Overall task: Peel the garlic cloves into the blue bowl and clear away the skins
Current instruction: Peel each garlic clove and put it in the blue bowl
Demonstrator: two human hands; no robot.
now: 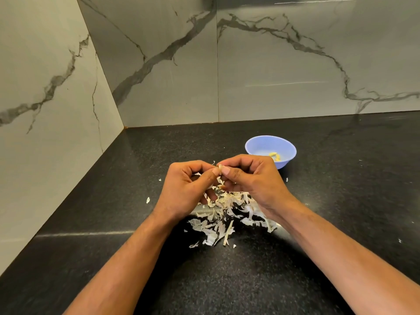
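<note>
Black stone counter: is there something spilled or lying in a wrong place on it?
Yes. A loose heap of pale papery garlic skins lies on the black speckled stone counter under both hands, with stray flakes scattered far to the left and right. None is in the round blue plastic bowl, which holds only peeled cloves.

A small pale garlic clove [220,167] sits pinched between fingertips above a heap of papery white skins [227,214] on the counter. The blue bowl [270,149], upright beyond, holds a few peeled yellowish cloves [275,155].
</note>
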